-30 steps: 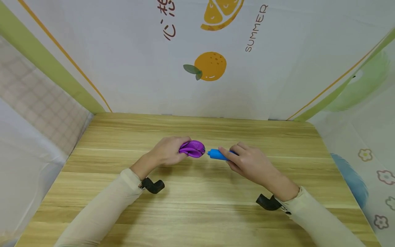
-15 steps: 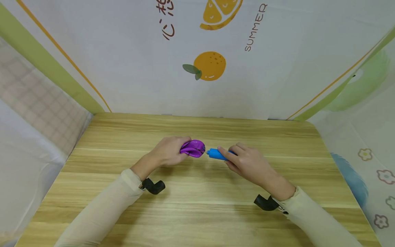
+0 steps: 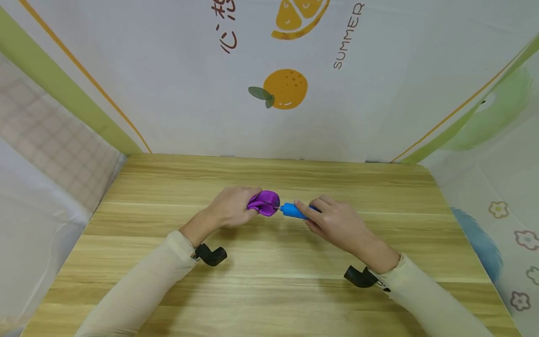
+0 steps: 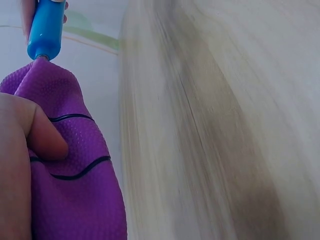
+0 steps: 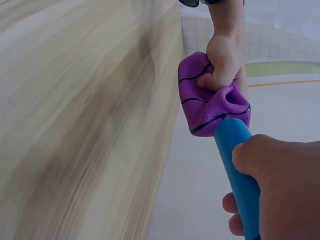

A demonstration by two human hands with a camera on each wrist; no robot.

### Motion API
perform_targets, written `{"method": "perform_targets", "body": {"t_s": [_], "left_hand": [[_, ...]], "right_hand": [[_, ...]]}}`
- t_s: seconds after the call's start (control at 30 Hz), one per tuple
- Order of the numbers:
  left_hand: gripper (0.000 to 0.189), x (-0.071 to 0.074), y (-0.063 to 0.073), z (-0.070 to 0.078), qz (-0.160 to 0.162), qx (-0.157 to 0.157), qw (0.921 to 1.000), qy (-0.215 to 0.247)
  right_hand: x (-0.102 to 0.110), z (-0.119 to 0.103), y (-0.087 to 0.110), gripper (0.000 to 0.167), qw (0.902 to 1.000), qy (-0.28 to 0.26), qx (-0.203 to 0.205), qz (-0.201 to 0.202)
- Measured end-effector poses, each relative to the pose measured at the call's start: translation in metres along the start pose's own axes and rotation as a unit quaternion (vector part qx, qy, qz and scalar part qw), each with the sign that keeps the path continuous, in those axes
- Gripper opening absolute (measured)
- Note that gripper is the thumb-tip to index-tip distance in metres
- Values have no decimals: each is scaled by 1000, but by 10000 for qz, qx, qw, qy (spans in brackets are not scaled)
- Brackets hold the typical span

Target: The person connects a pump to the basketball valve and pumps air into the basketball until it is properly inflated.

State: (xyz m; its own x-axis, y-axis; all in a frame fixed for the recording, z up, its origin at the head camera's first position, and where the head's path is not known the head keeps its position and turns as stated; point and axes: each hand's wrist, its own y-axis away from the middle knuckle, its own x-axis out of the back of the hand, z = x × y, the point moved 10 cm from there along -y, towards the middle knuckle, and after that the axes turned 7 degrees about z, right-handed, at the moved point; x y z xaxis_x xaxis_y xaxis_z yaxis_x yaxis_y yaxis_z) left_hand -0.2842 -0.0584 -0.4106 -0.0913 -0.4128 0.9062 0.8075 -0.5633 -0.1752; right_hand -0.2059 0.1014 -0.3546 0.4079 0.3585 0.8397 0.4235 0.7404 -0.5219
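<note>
A crumpled, deflated purple ball (image 3: 266, 204) with black lines and pebbled skin is gripped by my left hand (image 3: 231, 207), the thumb pressing into its folds. My right hand (image 3: 338, 224) holds a slim blue hand pump (image 3: 292, 210), lying nearly level and aimed at the ball. In the left wrist view, only a short metal piece of needle (image 4: 42, 57) shows between the pump's nose and the ball's skin. How deep the needle sits in the ball cannot be told. The right wrist view shows the thumb along the pump's barrel (image 5: 235, 160). Both hands are above the table.
Beneath the hands lies a wood-grain table (image 3: 269, 290). A white cloth backdrop (image 3: 189, 107) printed with oranges rises behind its far edge, and more cloth hangs at both sides. Each wrist carries a black camera mount (image 3: 212, 255).
My right hand has brought the pump slightly left, closing the small gap so its needle meets the ball. The left hand, still gripping the ball, has shifted very slightly right.
</note>
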Motion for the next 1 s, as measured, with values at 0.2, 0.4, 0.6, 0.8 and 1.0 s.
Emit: {"method": "perform_targets", "body": {"t_s": [0.2, 0.4, 0.6, 0.8, 1.0], "left_hand": [[12, -3, -1, 0, -41, 23, 9999, -133], [11, -3, -3, 4, -32, -39, 9996, -267], [11, -2, -3, 8, 26, -78, 9995, -295], [11, -5, -4, 12, 27, -189, 9990, -399], [14, -6, -5, 17, 47, -305, 9988, -375]], "right_hand": [[-2, -1, 0, 49, 10000, 58, -1, 13], [-3, -1, 0, 48, 10000, 84, 29, 34], [-5, -1, 1, 48, 10000, 62, 11, 49], [-10, -2, 2, 50, 9999, 54, -1, -100], [-10, -2, 1, 49, 9999, 33, -20, -149]]}}
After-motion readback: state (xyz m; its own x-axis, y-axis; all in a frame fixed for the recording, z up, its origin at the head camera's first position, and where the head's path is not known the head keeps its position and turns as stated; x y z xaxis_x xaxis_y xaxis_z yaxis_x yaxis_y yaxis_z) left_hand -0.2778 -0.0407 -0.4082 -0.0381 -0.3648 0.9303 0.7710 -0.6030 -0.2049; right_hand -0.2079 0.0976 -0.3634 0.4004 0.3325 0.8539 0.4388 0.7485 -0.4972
